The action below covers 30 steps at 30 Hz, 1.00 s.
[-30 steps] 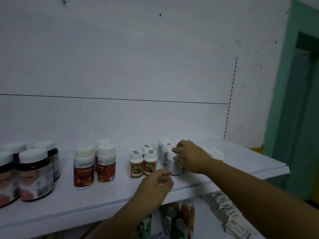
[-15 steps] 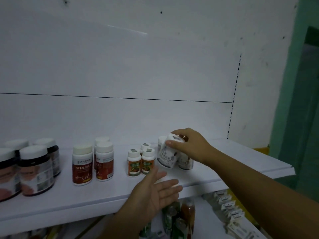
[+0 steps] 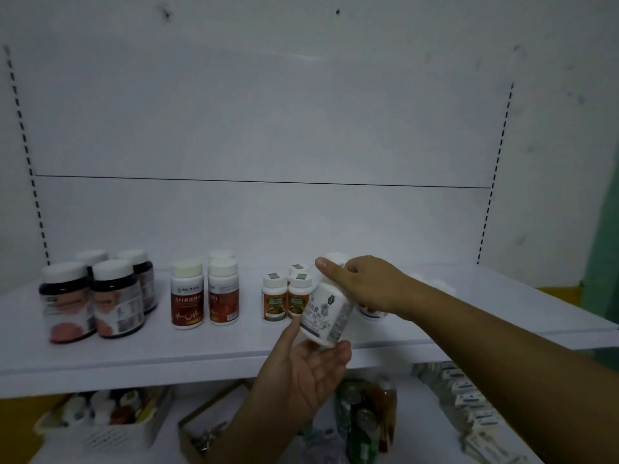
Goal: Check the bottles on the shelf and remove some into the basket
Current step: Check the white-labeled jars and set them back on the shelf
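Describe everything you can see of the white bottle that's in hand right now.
The white bottle looks plastic, with a pale label bearing a dark flower drawing, dark characters and a side panel of fine print, too blurred to read. It is off the shelf, tilted, top leaning slightly right. The right hand grips its upper end, hiding the cap; its base rests on the upturned left hand.

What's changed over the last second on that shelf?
The right hand took the white floral-label plastic bottle from its cluster, lifted it and tilted it forward off the white shelf. The left hand turned palm up and rose under its base. The other bottles stayed put.
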Each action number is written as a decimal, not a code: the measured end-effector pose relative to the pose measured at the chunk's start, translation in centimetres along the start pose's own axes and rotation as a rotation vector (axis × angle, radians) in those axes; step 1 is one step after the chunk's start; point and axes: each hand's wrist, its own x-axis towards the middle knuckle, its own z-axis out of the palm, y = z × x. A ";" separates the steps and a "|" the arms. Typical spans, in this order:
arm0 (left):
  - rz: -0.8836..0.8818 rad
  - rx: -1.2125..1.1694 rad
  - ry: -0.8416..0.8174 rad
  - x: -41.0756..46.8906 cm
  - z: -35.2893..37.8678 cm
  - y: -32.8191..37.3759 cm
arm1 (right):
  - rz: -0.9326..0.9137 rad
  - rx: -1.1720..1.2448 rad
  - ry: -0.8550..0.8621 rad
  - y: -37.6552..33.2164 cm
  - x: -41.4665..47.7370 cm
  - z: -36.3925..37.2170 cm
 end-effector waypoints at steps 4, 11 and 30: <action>0.022 -0.001 -0.050 -0.5 0.0 -0.1 | -0.068 0.139 -0.019 0.4 -0.1 -0.2; 0.210 0.044 -0.068 -0.1 -0.3 -0.4 | -0.137 0.531 -0.098 1.6 -0.4 -0.1; 0.452 0.214 0.084 -0.1 -1.1 -1.2 | 0.060 1.067 0.149 2.1 -3.7 5.6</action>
